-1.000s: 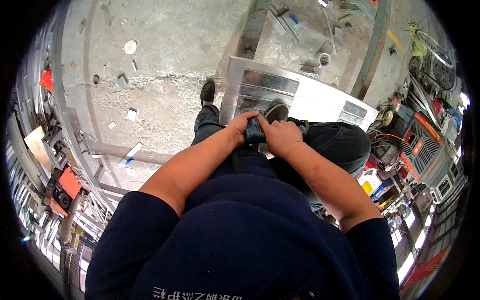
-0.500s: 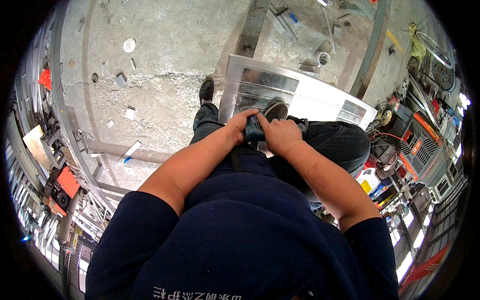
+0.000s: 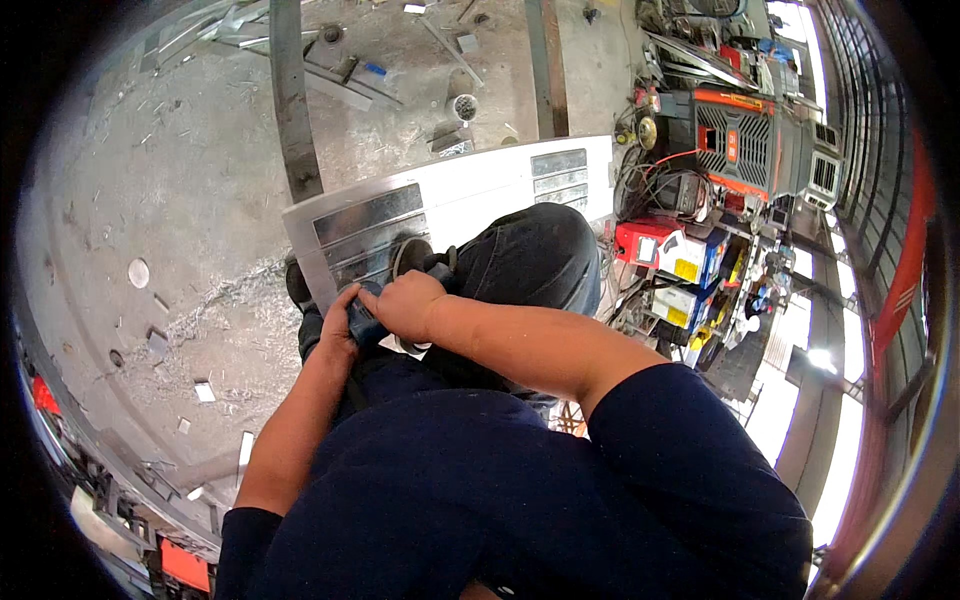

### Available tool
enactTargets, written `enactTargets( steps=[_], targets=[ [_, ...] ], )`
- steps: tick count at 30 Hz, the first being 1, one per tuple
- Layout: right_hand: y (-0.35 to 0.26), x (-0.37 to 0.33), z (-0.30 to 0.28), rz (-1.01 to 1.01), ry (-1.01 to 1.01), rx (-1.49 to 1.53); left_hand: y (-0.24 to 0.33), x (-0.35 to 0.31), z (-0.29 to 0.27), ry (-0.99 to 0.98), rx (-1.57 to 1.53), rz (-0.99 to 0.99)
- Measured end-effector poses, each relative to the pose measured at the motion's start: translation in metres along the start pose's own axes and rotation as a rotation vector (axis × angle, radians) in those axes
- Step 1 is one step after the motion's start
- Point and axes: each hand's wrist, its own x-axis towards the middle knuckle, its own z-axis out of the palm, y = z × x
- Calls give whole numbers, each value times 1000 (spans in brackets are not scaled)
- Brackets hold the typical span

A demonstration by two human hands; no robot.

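A dark teal power tool (image 3: 364, 321) is held low in front of my body; its working end is hidden by my hands. My left hand (image 3: 340, 318) grips the near-left side of its body. Wrapped over it from the right is my right hand (image 3: 408, 304), with a dark part of the tool or its attachment showing beyond the knuckles. Just past the hands lies a long white and silver metal panel (image 3: 482, 186) with slatted rectangular openings at both ends. My right shoe (image 3: 410, 256) is against its nearer opening, and my knee is bent over the panel.
Two steel beams (image 3: 290, 100) run along the floor beyond the panel. Metal offcuts and scraps (image 3: 157, 342) litter the concrete at left. To the right stand an orange and grey machine (image 3: 735, 145), a red box (image 3: 637, 243), tangled cables and cluttered shelving.
My view has swung to the right, so the panel, floor and hands appear farther left, and more of the machine and shelving shows. Both hands stay on the power tool.
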Motion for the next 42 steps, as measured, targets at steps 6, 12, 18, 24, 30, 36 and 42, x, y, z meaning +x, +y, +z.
enactTargets(
  steps=[6,12,18,24,30,36,42],
  targets=[
    [3,3,10,-7,38,38,-2,9,-10,-58,-14,6],
    [-1,4,5,-8,-2,12,0,-4,1,-53,-39,-17],
    [-3,1,-2,34,-67,0,-3,4,-2,-28,-26,17],
    [-6,-2,3,57,-52,-66,-8,8,-4,-28,-69,29],
    [-8,0,7,81,-68,-83,-9,7,-2,-46,-101,1],
    [-14,-3,-1,83,-76,-109,-10,14,-7,-60,-95,-6],
    [-15,0,8,87,-37,-121,-12,10,-5,-62,-76,-4]
  ],
)
